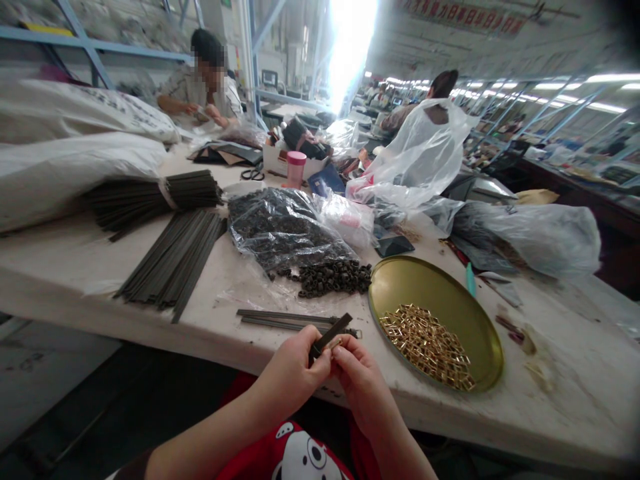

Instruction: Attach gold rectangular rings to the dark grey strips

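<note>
Near the table's front edge my left hand is closed around a dark strap, whose end sticks up to the right. My right hand touches it, thumb and fingers pinched on a small gold buckle beside the strap. Just behind the hands lie several finished-looking thin straps, one with a buckle at its right end. A round gold tray on the right holds a heap of gold buckles. Small dark loops are piled beyond the hands, spilling from a clear plastic bag.
Loose dark strips and a tied bundle lie at the left, beside white sacks. Behind stand a pink-lidded jar and a box. Plastic bags lie at the right. Two people sit across the table.
</note>
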{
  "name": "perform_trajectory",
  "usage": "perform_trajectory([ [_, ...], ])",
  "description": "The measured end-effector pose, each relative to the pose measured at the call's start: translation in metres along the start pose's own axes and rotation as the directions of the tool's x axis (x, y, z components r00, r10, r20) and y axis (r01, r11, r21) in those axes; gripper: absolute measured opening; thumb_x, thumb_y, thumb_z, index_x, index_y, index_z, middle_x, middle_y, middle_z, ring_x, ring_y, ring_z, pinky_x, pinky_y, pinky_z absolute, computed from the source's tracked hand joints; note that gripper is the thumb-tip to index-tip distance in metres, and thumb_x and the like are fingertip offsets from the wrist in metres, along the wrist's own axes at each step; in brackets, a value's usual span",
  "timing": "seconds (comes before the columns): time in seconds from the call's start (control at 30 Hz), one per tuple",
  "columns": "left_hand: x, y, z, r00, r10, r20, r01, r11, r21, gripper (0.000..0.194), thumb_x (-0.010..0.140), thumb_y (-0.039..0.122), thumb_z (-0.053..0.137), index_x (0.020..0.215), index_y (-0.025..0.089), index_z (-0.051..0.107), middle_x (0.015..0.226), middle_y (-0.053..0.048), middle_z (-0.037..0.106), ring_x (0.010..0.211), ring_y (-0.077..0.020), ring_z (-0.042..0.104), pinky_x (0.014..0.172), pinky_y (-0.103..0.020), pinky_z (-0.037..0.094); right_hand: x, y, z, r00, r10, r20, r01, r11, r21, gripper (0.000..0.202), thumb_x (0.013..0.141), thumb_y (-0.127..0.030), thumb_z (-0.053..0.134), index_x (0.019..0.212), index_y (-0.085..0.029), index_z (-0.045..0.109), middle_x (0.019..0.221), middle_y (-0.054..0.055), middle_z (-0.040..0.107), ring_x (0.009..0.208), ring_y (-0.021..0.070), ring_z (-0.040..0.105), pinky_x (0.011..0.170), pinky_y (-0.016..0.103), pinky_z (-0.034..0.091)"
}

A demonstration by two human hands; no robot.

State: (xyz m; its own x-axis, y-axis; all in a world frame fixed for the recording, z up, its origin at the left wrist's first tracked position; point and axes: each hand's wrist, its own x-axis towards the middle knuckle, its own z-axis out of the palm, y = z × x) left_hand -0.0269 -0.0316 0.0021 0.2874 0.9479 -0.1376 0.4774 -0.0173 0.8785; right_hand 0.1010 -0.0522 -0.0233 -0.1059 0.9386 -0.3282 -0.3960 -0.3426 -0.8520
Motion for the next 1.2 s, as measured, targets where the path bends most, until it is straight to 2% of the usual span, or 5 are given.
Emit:
perform_trajectory([
  [0.27, -0.002, -0.001, 0.004, 0.999, -0.031, -0.015, 0.032, 0.999, 0.023, 0.014, 0.079, 0.029, 0.043, 0.071, 0.018, 0.045, 0.064, 0.002, 0.052, 0.059, -0.0131, 0.047, 0.053, -0.023, 0.031, -0.001, 0.000, 0.004, 0.989, -0.141, -0.054, 0.126, 0.968, -0.215, 0.017, 0.077, -0.034, 0.057, 0.083, -0.018, 0.056, 0.076, 0.000, 0.058, 0.071, 0.0140, 0.052, 0.066, 0.025, 0.042],
  [0.43, 0.001, -0.002, 0.002, 0.999, -0.028, -0.022, 0.028, 1.000, -0.009, 0.013, 0.078, 0.027, 0.043, 0.069, 0.018, 0.044, 0.061, 0.004, 0.049, 0.058, -0.0117, 0.045, 0.053, -0.022, 0.031, 0.000, 0.006, 0.000, 0.924, -0.354, -0.148, 0.276, 0.881, -0.384, 0.021, 0.076, -0.035, 0.060, 0.090, -0.021, 0.054, 0.078, 0.002, 0.060, 0.075, 0.0170, 0.056, 0.069, 0.029, 0.044],
  [0.6, 0.002, -0.004, 0.003, 0.999, -0.029, -0.026, 0.027, 0.998, -0.051, 0.014, 0.077, 0.027, 0.044, 0.067, 0.018, 0.043, 0.059, 0.005, 0.045, 0.056, -0.0107, 0.042, 0.051, -0.022, 0.030, 0.001, 0.008, -0.003, 0.908, -0.384, -0.169, 0.290, 0.866, -0.408, 0.016, 0.075, -0.033, 0.061, 0.083, -0.020, 0.056, 0.083, 0.003, 0.063, 0.076, 0.0178, 0.058, 0.071, 0.031, 0.046],
  [0.77, 0.003, -0.007, 0.004, 0.999, -0.038, -0.018, 0.037, 0.997, -0.070, 0.012, 0.077, 0.027, 0.044, 0.069, 0.018, 0.043, 0.061, 0.005, 0.046, 0.058, -0.0113, 0.043, 0.053, -0.022, 0.031, 0.001, 0.005, -0.002, 0.913, -0.383, -0.141, 0.299, 0.862, -0.409, 0.011, 0.075, -0.031, 0.061, 0.075, -0.020, 0.057, 0.086, 0.004, 0.063, 0.084, 0.0190, 0.058, 0.076, 0.032, 0.045],
  [1.2, -0.002, -0.009, 0.005, 0.998, -0.050, -0.038, 0.048, 0.996, -0.073, 0.013, 0.076, 0.027, 0.046, 0.068, 0.018, 0.045, 0.062, 0.004, 0.051, 0.059, -0.0123, 0.046, 0.054, -0.022, 0.033, -0.002, 0.003, -0.007, 0.875, -0.485, 0.006, 0.361, 0.643, -0.676, 0.005, 0.076, -0.023, 0.059, 0.072, -0.021, 0.061, 0.101, 0.008, 0.064, 0.094, 0.0227, 0.058, 0.085, 0.039, 0.042],
])
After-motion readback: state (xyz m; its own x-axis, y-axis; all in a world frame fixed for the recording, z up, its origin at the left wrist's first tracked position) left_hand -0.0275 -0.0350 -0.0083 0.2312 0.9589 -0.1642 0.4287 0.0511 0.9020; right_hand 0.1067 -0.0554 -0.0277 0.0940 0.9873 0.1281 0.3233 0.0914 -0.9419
